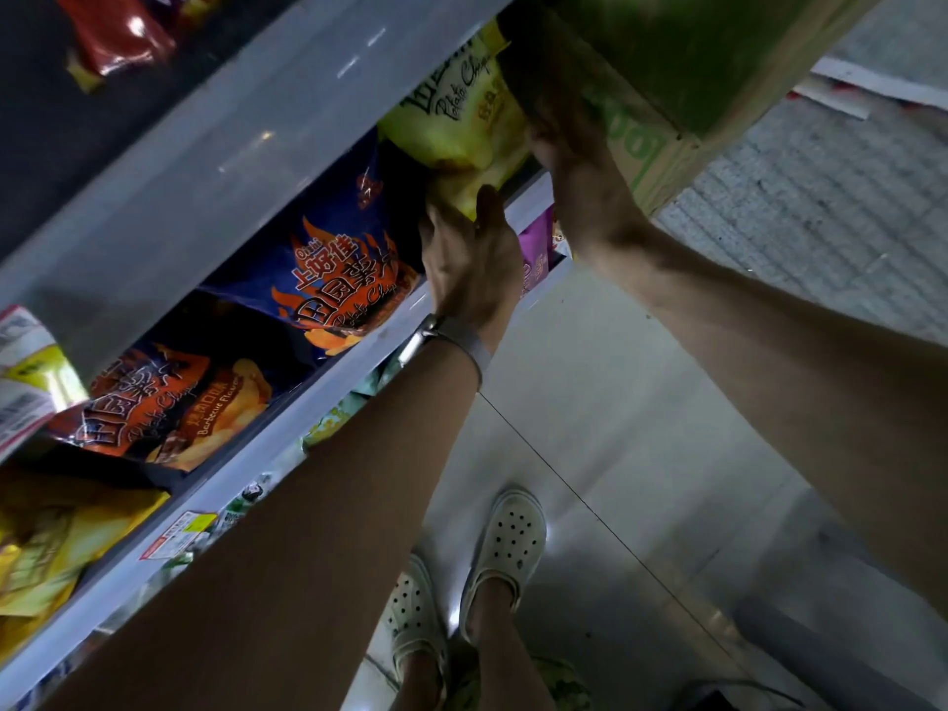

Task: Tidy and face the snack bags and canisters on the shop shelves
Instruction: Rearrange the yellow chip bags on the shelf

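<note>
L hand (472, 259) grips the lower corner of the yellow chip bag (456, 110). Its thumb presses on the bag's front, and the fingers are tucked behind, out of sight. There's a watch (436, 341) w/ pale strap on that wrist.

R hand (559, 110) lies along the same bag's far edge, wedged btwn the bag and a green carton (692, 53). It's in deep shadow, so can't tell if its fingers curl round the bag or just lie flat against it. The bag sits on the shelf btwn the two hands, tilted, "Potato Chips" print facing out.

Just beside L hand, on the side away from R hand, is a blue flame-print bag (333, 269). Further that way lies an orange barbecue bag (169, 407), then more yellow bags (61, 546). A purple bag (533, 259) peeks out btwn the two wrists, one shelf down.

The shelf rail (287, 454) runs alongside L forearm, w/ a price tag (179, 536) on it. A red bag (123, 33) sits well apart from both hands, on another shelf. Under the arms are white clogs (508, 546) on a pale floor.
</note>
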Motion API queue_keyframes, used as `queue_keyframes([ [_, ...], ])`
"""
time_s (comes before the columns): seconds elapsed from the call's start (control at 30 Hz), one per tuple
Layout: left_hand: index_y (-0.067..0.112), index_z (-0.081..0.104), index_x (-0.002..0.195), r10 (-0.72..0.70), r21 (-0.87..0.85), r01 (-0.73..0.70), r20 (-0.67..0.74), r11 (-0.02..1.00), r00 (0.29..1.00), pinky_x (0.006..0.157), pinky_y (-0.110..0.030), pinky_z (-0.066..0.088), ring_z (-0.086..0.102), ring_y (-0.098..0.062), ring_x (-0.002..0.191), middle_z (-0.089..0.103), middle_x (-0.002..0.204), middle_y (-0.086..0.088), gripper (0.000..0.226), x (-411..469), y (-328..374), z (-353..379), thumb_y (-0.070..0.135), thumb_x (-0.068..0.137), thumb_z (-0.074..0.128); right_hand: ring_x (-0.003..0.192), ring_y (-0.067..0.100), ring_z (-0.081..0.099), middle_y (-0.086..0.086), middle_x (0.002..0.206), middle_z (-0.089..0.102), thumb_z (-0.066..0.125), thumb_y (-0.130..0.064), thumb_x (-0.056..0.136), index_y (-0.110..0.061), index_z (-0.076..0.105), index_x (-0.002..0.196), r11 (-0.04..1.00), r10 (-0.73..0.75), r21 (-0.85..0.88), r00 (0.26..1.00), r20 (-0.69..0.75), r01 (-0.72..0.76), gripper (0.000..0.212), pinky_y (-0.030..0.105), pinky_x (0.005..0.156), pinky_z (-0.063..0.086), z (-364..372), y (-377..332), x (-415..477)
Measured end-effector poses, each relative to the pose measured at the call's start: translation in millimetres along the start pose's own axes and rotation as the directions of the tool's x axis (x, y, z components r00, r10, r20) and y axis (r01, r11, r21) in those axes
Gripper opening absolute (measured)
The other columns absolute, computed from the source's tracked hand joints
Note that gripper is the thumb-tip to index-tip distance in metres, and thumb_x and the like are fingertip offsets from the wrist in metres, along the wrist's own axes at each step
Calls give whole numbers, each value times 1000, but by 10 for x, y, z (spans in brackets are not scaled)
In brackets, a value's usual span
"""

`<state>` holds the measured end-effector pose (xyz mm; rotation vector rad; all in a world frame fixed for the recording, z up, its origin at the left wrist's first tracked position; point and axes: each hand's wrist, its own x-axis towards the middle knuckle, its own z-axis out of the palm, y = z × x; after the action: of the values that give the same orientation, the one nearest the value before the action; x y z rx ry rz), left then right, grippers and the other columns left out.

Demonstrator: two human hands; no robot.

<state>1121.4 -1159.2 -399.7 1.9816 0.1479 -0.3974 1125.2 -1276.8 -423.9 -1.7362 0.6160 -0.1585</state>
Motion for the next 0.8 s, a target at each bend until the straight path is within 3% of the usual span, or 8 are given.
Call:
queue_keyframes([
  [0.07, 12, 40, 158, 3, 38, -4, 30, 999, 1000, 86, -16, 28, 46, -30, 138, 47, 157, -15, 53, -94, -46, -86, 25, 108, 52, 144, 7, 39, -3, 162, 43, 50, -44, 100, -21, 42, 158, 1000, 11, 3, 1000, -4, -11, 63, 30, 124, 28, -49, -44, -125],
  [0.13, 12, 39, 159, 7, 119, -15, 68, 993, 998, 100, -26, 34, 45, -33, 140, 46, 158, -16, 57, -259, -25, -212, 23, 106, 54, 134, 4, 43, -5, 152, 53, 48, -38, 105, -19, 49, 153, 999, 11, -39, 1000, -5, -11, 51, 27, 120, 32, -109, -107, -337],
  [0.23, 8, 40, 159, -20, 261, -33, 195, 965, 981, 112, -34, 37, 43, -32, 145, 44, 161, -16, 60, -467, -41, -405, 21, 103, 56, 128, 16, 56, 0, 138, 63, 49, -39, 104, -25, 58, 143, 983, 62, -174, 998, 10, -59, 42, 32, 112, 41, -161, -183, -708],
  [0.33, 7, 59, 145, -57, 370, -66, 311, 927, 949, 104, -34, 43, 53, -33, 138, 58, 150, -18, 45, -756, -17, -643, 22, 103, 58, 129, 28, 56, 13, 143, 60, 50, -44, 100, -24, 57, 145, 907, 79, -416, 997, 27, -60, 50, 26, 98, 41, -240, -341, -1186],
  [0.43, 10, 71, 125, -37, 493, -187, 409, 850, 912, 76, -35, 39, 63, -38, 114, 71, 123, -19, 39, -1105, 133, -950, 31, 98, 53, 117, 35, 63, 16, 130, 67, 53, -35, 103, -21, 59, 138, 814, 78, -580, 994, 70, -23, 38, 39, 91, 51, -309, -652, -1733],
  [0.47, 9, 71, 121, -29, 507, -212, 425, 836, 905, 74, -34, 38, 63, -38, 110, 71, 118, -18, 36, -1209, 193, -1062, 30, 98, 54, 114, 36, 65, 15, 125, 70, 52, -35, 103, -20, 60, 136, 770, 73, -638, 994, 77, -8, 37, 42, 90, 53, -324, -773, -1911],
  [0.57, 9, 70, 128, 15, 489, -280, 477, 826, 879, 87, -35, 51, 65, -37, 115, 71, 123, -15, 38, -1501, 372, -1476, 29, 99, 54, 113, 34, 65, 8, 123, 70, 42, -46, 101, -21, 58, 135, 654, 66, -755, 990, 121, 48, 46, 48, 93, 55, -356, -1179, -2452],
  [0.8, 26, 58, 147, 64, 525, -393, 538, 755, 841, 98, -43, 54, 65, -27, 120, 68, 133, -4, 53, -2370, 860, -2617, 48, 100, 47, 114, 24, 62, 1, 125, 68, 37, -50, 106, -23, 60, 132, 491, 110, -867, 981, 159, 85, 44, 42, 97, 51, -272, -2328, -3558],
])
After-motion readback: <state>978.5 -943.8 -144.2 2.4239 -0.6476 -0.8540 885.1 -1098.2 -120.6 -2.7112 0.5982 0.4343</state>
